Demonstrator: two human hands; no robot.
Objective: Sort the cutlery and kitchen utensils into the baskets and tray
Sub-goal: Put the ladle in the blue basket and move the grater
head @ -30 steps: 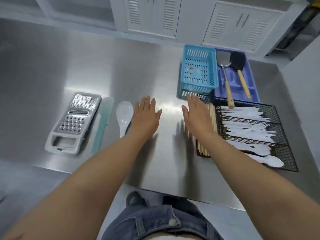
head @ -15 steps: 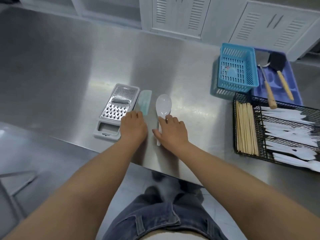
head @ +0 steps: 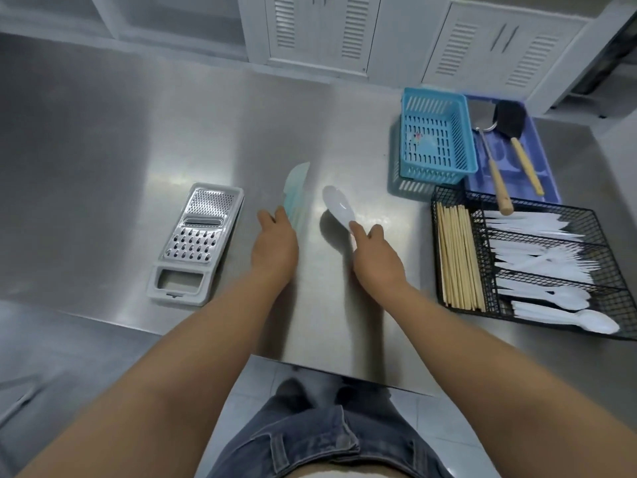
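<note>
The left hand (head: 275, 241) has closed its grip on the teal spatula (head: 296, 194), and the right hand (head: 374, 260) on the white spoon (head: 339, 205), both lifted just above the counter (head: 138, 132). Each should be carried level to the blue tray (head: 548, 174) or the baskets, clear of the grater (head: 200, 236).

Grater (head: 196, 243) left on table (head: 103, 150); basket (head: 436, 132) far right; tray (head: 548, 181) beside it; wire caddy (head: 599, 301) nearer.
</note>
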